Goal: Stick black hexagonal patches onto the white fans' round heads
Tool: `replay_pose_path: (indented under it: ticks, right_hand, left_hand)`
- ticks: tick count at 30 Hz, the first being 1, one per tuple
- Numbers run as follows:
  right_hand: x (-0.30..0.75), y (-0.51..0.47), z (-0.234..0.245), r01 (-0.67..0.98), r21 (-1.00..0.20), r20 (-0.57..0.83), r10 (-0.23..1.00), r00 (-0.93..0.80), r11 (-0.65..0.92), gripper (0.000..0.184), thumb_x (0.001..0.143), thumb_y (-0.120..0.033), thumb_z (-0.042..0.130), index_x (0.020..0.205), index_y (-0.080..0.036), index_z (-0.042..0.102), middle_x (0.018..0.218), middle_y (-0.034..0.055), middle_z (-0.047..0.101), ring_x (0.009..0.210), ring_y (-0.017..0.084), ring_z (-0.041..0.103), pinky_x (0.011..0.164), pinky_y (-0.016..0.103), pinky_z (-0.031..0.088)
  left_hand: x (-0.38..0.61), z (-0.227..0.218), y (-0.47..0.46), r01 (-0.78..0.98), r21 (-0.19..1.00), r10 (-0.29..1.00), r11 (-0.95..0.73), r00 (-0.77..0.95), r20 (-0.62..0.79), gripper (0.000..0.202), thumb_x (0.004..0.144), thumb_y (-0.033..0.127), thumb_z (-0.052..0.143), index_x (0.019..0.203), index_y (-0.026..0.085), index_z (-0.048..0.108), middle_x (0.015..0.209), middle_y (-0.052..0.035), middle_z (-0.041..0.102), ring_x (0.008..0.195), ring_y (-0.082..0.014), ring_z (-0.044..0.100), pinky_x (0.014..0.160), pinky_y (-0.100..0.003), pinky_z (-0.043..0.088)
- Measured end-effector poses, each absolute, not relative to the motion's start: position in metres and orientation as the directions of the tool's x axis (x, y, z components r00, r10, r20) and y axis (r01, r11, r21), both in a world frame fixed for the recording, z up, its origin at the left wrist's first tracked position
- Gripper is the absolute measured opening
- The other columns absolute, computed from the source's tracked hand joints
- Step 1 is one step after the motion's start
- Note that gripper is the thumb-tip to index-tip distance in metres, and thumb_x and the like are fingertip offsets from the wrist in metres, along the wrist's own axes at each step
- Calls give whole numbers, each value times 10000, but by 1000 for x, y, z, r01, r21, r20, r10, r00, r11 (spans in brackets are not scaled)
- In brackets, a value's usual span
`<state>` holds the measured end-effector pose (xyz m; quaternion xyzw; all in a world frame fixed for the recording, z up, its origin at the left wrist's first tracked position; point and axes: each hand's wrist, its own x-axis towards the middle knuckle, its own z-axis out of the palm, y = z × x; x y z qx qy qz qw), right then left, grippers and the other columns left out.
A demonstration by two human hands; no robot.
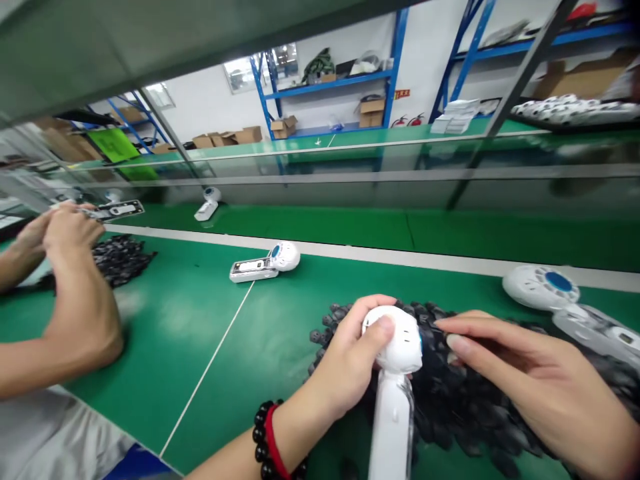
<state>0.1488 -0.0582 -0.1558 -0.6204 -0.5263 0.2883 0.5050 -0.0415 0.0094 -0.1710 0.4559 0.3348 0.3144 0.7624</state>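
My left hand point(357, 353) is wrapped round the round head of a white handheld fan point(393, 413), its thumb pressed on the casing. The fan's handle points down toward me, and a blue edge shows on the right side of its head. To the right, my right hand point(530, 373) has thumb and forefinger pinched close together; whatever is between the tips is too small to make out. Beneath both hands spreads a heap of small black parts point(465, 407). Another white fan point(543, 287) with a blue centre lies beyond my right hand.
On the green bench, a white fan with an uncovered handle point(255, 269) lies left of centre, and one more fan point(209, 203) lies farther back. At left, a co-worker's hands point(70, 230) hold a fan above another black heap point(120, 260). A metal post point(530, 67) slants at right.
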Motion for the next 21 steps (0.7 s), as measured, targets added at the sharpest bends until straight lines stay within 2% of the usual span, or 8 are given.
replay_pose_path:
  ticks: [4, 6, 8, 11, 14, 17, 19, 21]
  right_hand:
    - [140, -62, -155, 303, -941, 216, 957, 192, 151, 85, 867, -345, 744, 932, -337, 798, 884, -10, 745, 779, 130, 728, 668, 137, 586]
    - [134, -64, -155, 240, -956, 213, 962, 168, 170, 166, 872, -262, 748, 1023, -330, 757, 852, -35, 729, 756, 104, 709, 693, 135, 580]
    - [127, -65, -157, 228, -948, 258, 957, 133, 224, 243, 873, -185, 736, 1084, -302, 705, 830, -49, 706, 755, 91, 689, 721, 143, 572]
    - [120, -65, -163, 316, -886, 384, 920, 86, 340, 268, 882, -109, 704, 1094, -263, 646, 857, -47, 684, 790, 94, 667, 768, 174, 562]
    - [120, -65, -167, 399, -812, 478, 877, 33, 427, 263, 911, -100, 660, 1114, -255, 598, 889, -26, 668, 799, 122, 659, 760, 226, 564]
    - [124, -64, -171, 457, -761, 510, 860, -17, 460, 260, 938, -124, 627, 1149, -263, 566, 907, -4, 652, 806, 149, 653, 755, 271, 564]
    - [127, -62, -175, 494, -731, 529, 848, -25, 471, 274, 944, -159, 642, 1179, -267, 555, 976, 20, 654, 880, 175, 657, 806, 305, 566]
    - [129, -60, -178, 517, -702, 563, 826, -18, 490, 333, 936, -222, 688, 1232, -272, 542, 1116, 60, 650, 1048, 221, 647, 928, 368, 556]
  left_hand:
    - [-44, -170, 11, -138, 972, 832, 191, 548, -85, 421, 925, 552, 641, 1227, 259, 661, 1144, -28, 682, 1021, -185, 615, 923, -285, 481]
    - [-45, -170, 13, -108, 989, 838, 100, 545, -25, 411, 941, 554, 625, 1225, 260, 664, 1216, -25, 675, 1084, -186, 602, 963, -272, 455]
    - [-46, -171, 16, -61, 997, 831, 44, 556, -2, 408, 953, 568, 602, 1225, 267, 652, 1196, -17, 675, 1052, -174, 603, 926, -258, 457]
    - [-48, -172, 18, -8, 1000, 820, -2, 572, 6, 424, 966, 599, 558, 1238, 278, 614, 1114, -9, 664, 927, -153, 595, 819, -246, 466]
    - [-51, -170, 18, 12, 999, 800, -49, 600, 32, 479, 912, 577, 661, 1268, 270, 567, 1132, -25, 642, 914, -157, 593, 787, -243, 476]
    - [-54, -166, 19, 5, 1000, 747, -6, 665, 1, 611, 804, 411, 834, 1307, 277, 514, 1132, -30, 640, 964, -174, 615, 820, -241, 501]
    - [-57, -163, 20, 5, 999, 705, 43, 708, -34, 690, 748, 294, 884, 1319, 301, 497, 1141, -20, 640, 1002, -180, 625, 851, -238, 512]
    - [-59, -161, 22, 12, 996, 675, 88, 734, -68, 724, 713, 224, 901, 1310, 327, 505, 1151, -7, 634, 985, -166, 628, 825, -216, 520]
